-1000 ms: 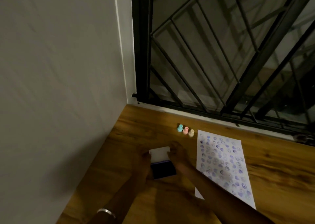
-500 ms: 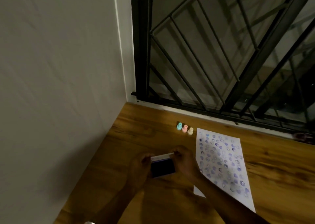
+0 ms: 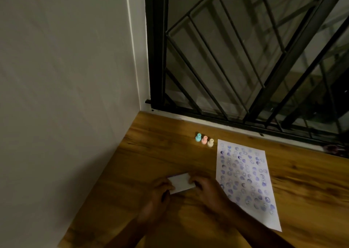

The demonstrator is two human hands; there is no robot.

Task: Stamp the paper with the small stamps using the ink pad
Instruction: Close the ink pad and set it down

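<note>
The closed ink pad (image 3: 181, 183) lies flat on the desk (image 3: 162, 145) left of the paper (image 3: 245, 179), long axis running left to right, gripped at its ends by the left hand (image 3: 160, 191) and right hand (image 3: 207, 189), fingers curled on it.

Ink pad (image 3: 181, 183) lid shut, ink hidden; forearms cut off.

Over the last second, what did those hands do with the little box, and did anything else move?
The white lid of the ink pad was swung down: earlier the dark ink surface showed, now only the white top does. The left hand and right hand stay at its two ends. The three small stamps and the stamped paper lie where they were on the wooden table.
</note>
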